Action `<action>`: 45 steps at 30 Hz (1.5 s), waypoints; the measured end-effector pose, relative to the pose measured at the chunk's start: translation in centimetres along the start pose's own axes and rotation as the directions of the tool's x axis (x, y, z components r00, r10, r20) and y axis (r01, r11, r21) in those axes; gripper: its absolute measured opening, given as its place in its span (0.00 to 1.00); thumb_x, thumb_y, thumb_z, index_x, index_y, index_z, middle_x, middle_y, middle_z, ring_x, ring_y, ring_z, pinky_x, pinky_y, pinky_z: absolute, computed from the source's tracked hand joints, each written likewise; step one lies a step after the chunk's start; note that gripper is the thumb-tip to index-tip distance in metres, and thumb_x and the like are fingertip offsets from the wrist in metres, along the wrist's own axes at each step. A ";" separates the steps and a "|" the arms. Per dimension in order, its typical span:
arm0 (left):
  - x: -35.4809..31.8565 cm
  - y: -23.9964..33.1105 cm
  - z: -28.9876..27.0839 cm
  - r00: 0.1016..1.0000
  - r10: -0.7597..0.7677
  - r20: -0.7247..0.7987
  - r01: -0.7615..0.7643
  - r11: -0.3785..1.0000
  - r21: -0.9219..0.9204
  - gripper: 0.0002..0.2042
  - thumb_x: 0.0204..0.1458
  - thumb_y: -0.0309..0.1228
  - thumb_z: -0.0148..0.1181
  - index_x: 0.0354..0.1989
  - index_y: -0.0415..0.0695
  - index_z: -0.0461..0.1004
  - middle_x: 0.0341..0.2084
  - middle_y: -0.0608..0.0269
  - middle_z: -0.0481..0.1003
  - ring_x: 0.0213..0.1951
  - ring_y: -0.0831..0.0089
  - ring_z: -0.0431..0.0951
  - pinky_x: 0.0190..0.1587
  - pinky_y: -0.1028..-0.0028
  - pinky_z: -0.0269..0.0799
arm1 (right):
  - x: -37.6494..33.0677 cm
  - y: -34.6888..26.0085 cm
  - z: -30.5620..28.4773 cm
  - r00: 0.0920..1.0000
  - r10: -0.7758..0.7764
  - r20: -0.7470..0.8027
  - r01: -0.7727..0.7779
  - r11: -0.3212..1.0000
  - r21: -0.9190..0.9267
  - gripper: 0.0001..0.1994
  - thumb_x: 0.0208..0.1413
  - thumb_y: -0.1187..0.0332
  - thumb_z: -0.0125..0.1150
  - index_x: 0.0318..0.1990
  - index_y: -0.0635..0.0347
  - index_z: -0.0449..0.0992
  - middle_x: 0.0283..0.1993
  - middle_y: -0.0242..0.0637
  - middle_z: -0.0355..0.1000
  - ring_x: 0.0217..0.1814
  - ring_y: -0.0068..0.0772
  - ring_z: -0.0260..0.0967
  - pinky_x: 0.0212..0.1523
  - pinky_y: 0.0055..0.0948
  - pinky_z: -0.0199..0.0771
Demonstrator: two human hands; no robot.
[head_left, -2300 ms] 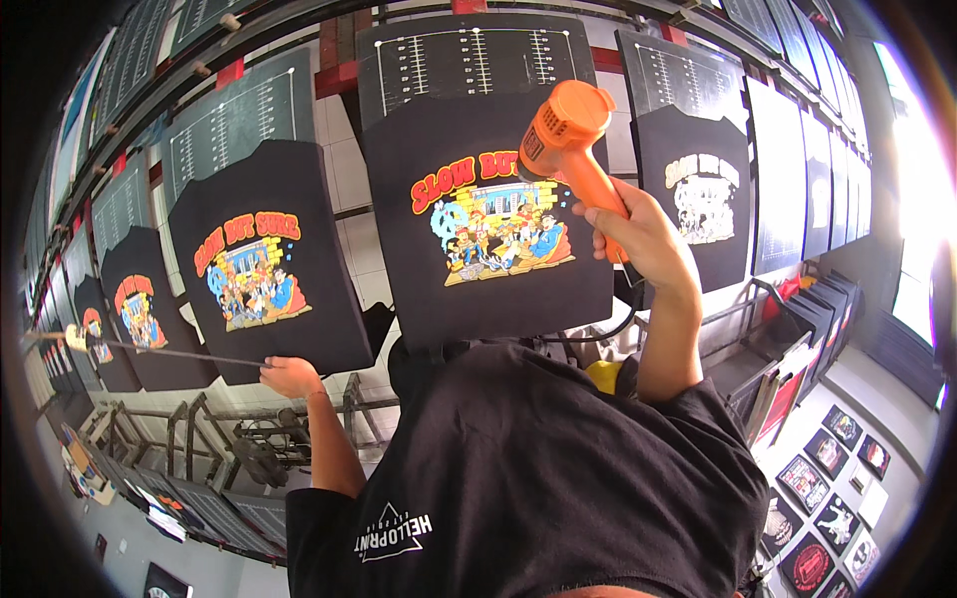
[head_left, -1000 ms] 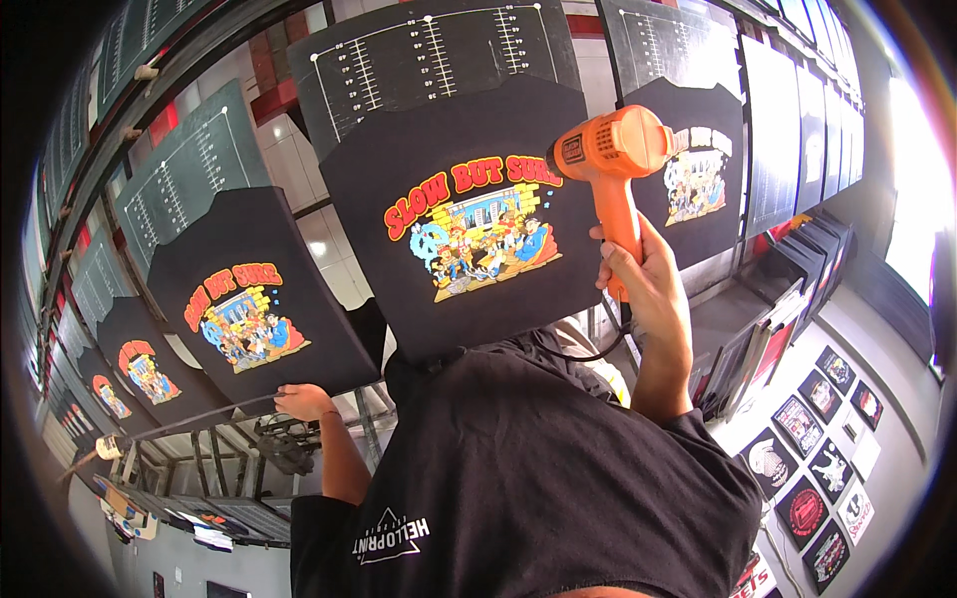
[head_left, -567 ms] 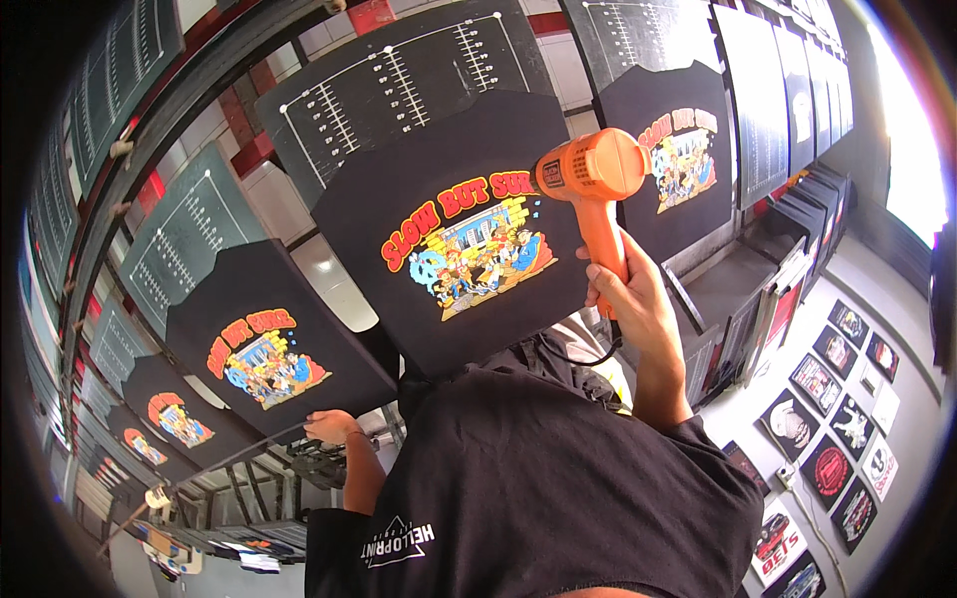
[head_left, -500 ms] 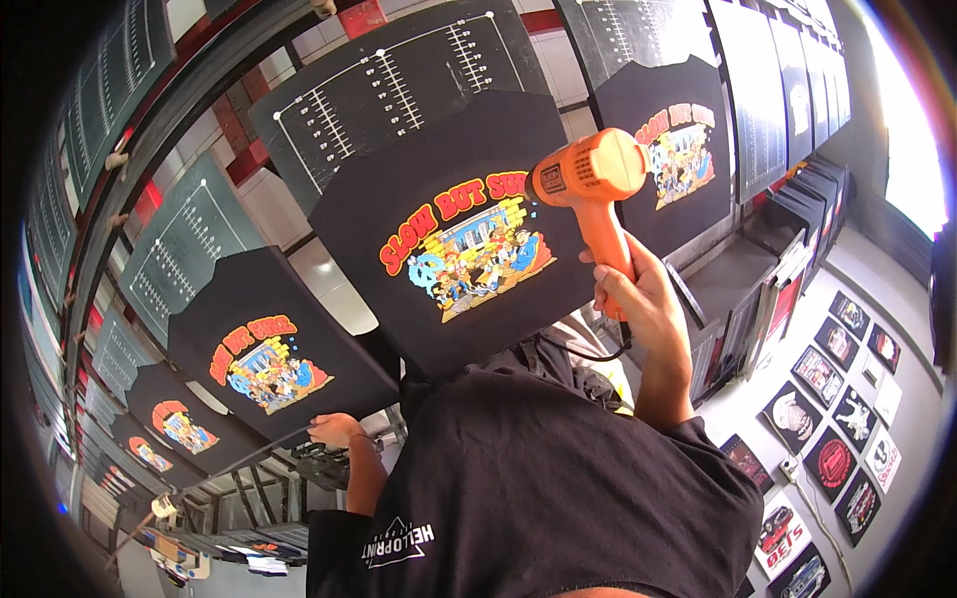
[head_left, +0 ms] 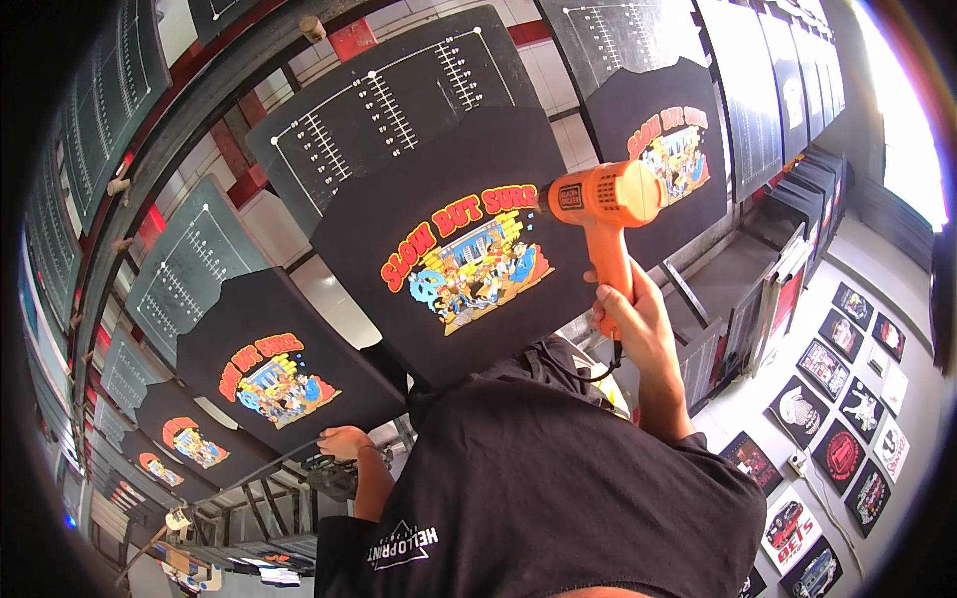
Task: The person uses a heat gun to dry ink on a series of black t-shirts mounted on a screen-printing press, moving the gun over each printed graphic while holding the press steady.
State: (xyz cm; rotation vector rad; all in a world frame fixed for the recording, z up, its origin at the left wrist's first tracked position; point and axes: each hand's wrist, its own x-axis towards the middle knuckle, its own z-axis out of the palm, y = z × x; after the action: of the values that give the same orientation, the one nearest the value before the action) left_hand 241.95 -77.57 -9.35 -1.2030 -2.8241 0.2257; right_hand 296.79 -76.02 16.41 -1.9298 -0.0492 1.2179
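My right hand [head_left: 643, 319] is wrapped around the handle of an orange heat gun [head_left: 606, 194]. The gun's dark nozzle points left, over the right end of the red lettering on a black shirt [head_left: 369, 214]. That shirt lies over a dark printing board [head_left: 344, 90] with white ruled scales, and its colourful cartoon print [head_left: 483, 264] faces up. To the left, my left hand [head_left: 344, 443] is closed at the lower edge of a neighbouring board covered by another printed black shirt [head_left: 224, 329]. Its fingertips are partly hidden there.
Another printed shirt [head_left: 638, 95] on a board lies to the right, and more boards run along both sides. A dark metal rail [head_left: 239, 90] curves along the far left. Stacked frames [head_left: 743, 269] stand at right, near a wall of pictures [head_left: 837, 448].
The heat gun has shifted a little to the right, uncovering the end of the lettering. The left boards sit slightly lower in view, with my left hand still at the edge.
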 end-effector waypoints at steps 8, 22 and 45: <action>0.0 0.4 0.0 1.000 -0.007 -0.017 0.007 1.000 -0.009 0.22 0.65 0.38 0.34 0.44 0.27 0.66 0.41 0.34 0.69 0.44 0.37 0.71 0.44 0.44 0.69 | -0.4 0.7 -0.3 0.999 0.010 0.051 -0.009 1.000 -0.028 0.21 0.61 0.71 0.54 0.60 0.67 0.63 0.46 0.34 0.70 0.30 0.17 0.68 0.32 0.21 0.72; -0.4 0.0 0.6 0.997 0.035 -0.062 -0.037 0.998 -0.043 0.22 0.65 0.38 0.34 0.44 0.27 0.66 0.39 0.34 0.68 0.43 0.36 0.71 0.44 0.45 0.69 | 0.2 0.5 0.8 0.991 -0.073 0.111 0.066 0.996 0.066 0.21 0.61 0.70 0.52 0.60 0.69 0.64 0.47 0.36 0.71 0.31 0.18 0.67 0.34 0.23 0.74; -0.6 1.0 -0.4 0.999 -0.018 -0.049 0.017 1.000 -0.026 0.20 0.65 0.39 0.35 0.37 0.31 0.65 0.37 0.40 0.67 0.38 0.38 0.74 0.38 0.47 0.72 | -0.6 -0.1 8.2 0.890 -0.042 0.454 0.135 0.975 -0.174 0.32 0.61 0.71 0.57 0.70 0.66 0.51 0.36 0.32 0.67 0.31 0.20 0.68 0.32 0.22 0.72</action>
State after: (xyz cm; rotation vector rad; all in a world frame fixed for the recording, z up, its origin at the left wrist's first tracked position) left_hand 243.09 -77.30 -9.12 -1.1713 -2.8025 0.1564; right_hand 290.28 -71.13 15.47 -1.7485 -0.5174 1.6238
